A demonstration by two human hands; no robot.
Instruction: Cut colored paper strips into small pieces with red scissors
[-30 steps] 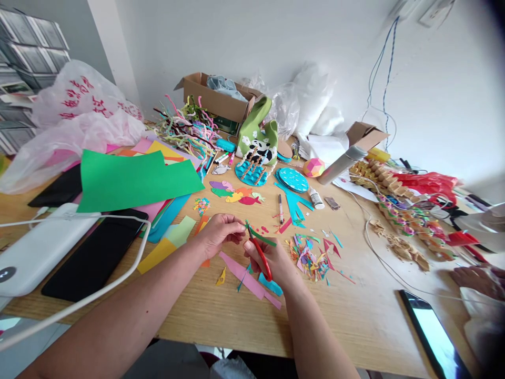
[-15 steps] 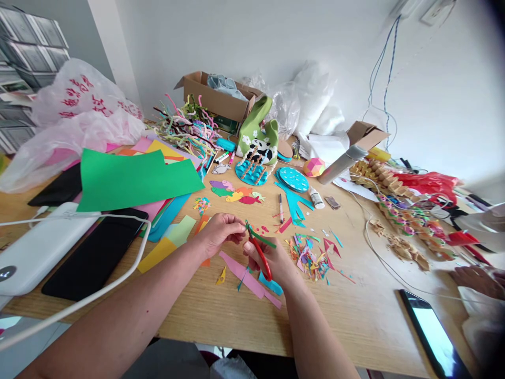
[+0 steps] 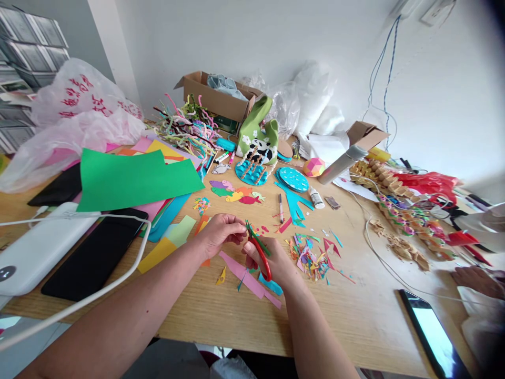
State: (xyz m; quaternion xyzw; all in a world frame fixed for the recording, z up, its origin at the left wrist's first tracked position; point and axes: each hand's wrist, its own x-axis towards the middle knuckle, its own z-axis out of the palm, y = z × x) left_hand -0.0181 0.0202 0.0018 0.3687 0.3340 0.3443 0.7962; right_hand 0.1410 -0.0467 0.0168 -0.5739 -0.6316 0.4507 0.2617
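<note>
Against a pale wall (image 3: 276,37) stands a wooden table (image 3: 343,321), which is covered with many coloured craft things. Near the middle of it, the right hand (image 3: 272,260) has its fingers folded around the red handles of the scissors (image 3: 265,266), whose blades point away from the body, toward the tips of the other hand. Along the blades lies a narrow green strip (image 3: 263,246), just above the table. The left hand (image 3: 224,231) is beside it, with thumb and forefinger pressed together; they seem to pinch the far end of this strip, although the end is very small to see. Below the hands lie a pink paper piece (image 3: 246,279), a blue paper piece (image 3: 270,284), partly behind the right wrist, and a small yellow scrap (image 3: 221,276). Right of the hands is a loose heap of paper scraps (image 3: 310,258) in several colours. Beyond the hands, some paper fish (image 3: 234,195) lie in a group, and a pen (image 3: 281,208) rests to the right of them. On the left, a large green sheet (image 3: 138,181) lies over other papers, near a black phone (image 3: 90,258) and a white charger (image 3: 43,258). At the right edge, another person's hand (image 3: 479,281) is near a phone with a bright screen (image 3: 430,331).
</note>
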